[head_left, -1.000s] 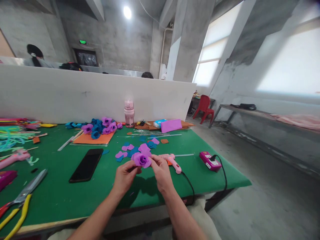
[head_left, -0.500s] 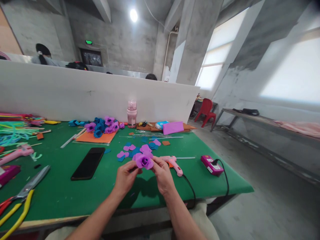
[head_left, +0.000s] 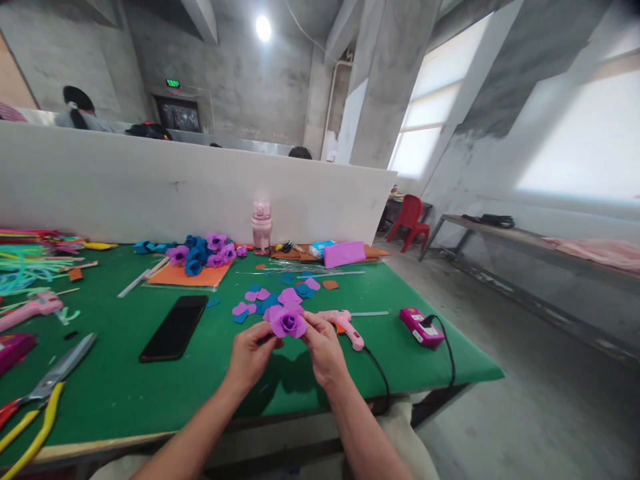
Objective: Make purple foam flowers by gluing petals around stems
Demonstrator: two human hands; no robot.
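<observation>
A purple paper flower [head_left: 289, 323] with curled petals and a dark centre is held above the table's front part. My left hand [head_left: 251, 353] pinches its left edge, and my right hand [head_left: 323, 347] pinches the right edge; the fingertips are partly hidden behind the petals. Just beyond the flower lie loose purple petals [head_left: 290, 295] and blue petals [head_left: 303, 291]. A pink glue gun [head_left: 345, 325] with a small red light rests right of my right hand, its black cord running off the front edge.
Left of my hands lie a black phone [head_left: 174, 328] and large scissors [head_left: 60, 377]. Finished purple and blue flowers [head_left: 197, 257] sit on orange sheets farther back, near a pink bottle [head_left: 261, 228]. A magenta power strip [head_left: 421, 327] is at the right. A white partition [head_left: 200, 187] bounds the green table [head_left: 210, 400].
The whole view has shifted slightly, with the table's things sitting a little farther left. Both hands keep their hold on the flower, with hardly any visible movement.
</observation>
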